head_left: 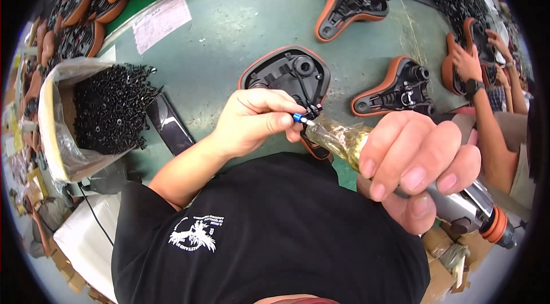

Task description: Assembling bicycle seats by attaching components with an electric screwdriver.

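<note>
My right hand [421, 166] is wrapped round a silver power screwdriver [464, 206] with an orange ring near its rear end. Clear, yellowish wrapping [341, 142] covers its front part. The driver lies tilted, its tip pointing left to a small blue collar [298, 117]. Thumb and fingers of my left hand [255, 121] pinch at this collar; whether they also hold a screw is hidden. Just beyond both hands, an upside-down bicycle saddle [281, 63] with a brown edge and black underside lies on the green bench, its narrow nose partly covered by my hands and the driver.
A plastic-lined box [51, 126] of black screws stands left, beside a dark flat tray [169, 123]. Two more upturned saddles [338, 18] [389, 89] lie to the right. Saddles are piled far left. At far right, a co-worker's hand [467, 66] touches another saddle. A paper sheet [161, 22] lies behind.
</note>
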Tool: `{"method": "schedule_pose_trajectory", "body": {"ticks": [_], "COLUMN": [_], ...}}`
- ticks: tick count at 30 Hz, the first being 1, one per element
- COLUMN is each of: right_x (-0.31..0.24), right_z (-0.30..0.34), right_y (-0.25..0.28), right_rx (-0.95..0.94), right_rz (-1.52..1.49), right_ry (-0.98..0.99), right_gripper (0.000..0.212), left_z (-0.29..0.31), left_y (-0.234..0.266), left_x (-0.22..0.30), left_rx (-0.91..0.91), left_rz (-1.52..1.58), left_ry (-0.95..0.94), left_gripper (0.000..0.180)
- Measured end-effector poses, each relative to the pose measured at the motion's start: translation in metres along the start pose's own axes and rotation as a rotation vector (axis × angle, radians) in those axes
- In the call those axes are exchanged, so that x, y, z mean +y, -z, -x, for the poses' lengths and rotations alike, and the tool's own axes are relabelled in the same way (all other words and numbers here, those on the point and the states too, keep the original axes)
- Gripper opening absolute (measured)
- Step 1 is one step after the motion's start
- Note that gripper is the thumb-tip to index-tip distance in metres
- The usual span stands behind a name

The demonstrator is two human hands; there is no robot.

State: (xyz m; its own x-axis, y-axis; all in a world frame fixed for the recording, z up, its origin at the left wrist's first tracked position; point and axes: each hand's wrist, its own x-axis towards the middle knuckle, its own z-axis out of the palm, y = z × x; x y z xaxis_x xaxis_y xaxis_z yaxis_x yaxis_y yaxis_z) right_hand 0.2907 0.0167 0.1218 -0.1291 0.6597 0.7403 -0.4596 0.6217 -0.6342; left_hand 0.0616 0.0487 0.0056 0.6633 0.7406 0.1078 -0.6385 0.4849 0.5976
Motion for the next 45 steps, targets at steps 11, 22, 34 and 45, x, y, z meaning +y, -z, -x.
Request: {"method": "schedule_pose_trajectory", "body": {"ticks": [11, 22, 34, 45], "right_x": [-0.010, 0.022, 0.083, 0.088], "right_z": [0.015, 0.002, 0.004, 0.004], "right_y": [0.022, 0.013, 0.012, 0.026], "right_rx": [0.011, 0.010, -0.153, -0.101], "right_rz": [0.037, 0.425, 0.610, 0.496], "right_ry": [-0.019, -0.225, -0.180, -0.282], "right_gripper": [0.032, 0.029, 0.031, 0.035], "left_z": [-0.024, -0.124, -0.109, -0.099], "left_y": [-0.003, 0.074, 0.090, 0.091], "left_x": [0.000, 0.041, 0.005, 0.002], "left_rx": [-0.117, -0.538, -0.317, -0.238], "left_rz": [-0.221, -1.459, -1.104, -1.128], "left_ry": [0.151, -0.112, -0.099, -0.161], "left_gripper": [0.025, 0.058, 0.031, 0.043]}}
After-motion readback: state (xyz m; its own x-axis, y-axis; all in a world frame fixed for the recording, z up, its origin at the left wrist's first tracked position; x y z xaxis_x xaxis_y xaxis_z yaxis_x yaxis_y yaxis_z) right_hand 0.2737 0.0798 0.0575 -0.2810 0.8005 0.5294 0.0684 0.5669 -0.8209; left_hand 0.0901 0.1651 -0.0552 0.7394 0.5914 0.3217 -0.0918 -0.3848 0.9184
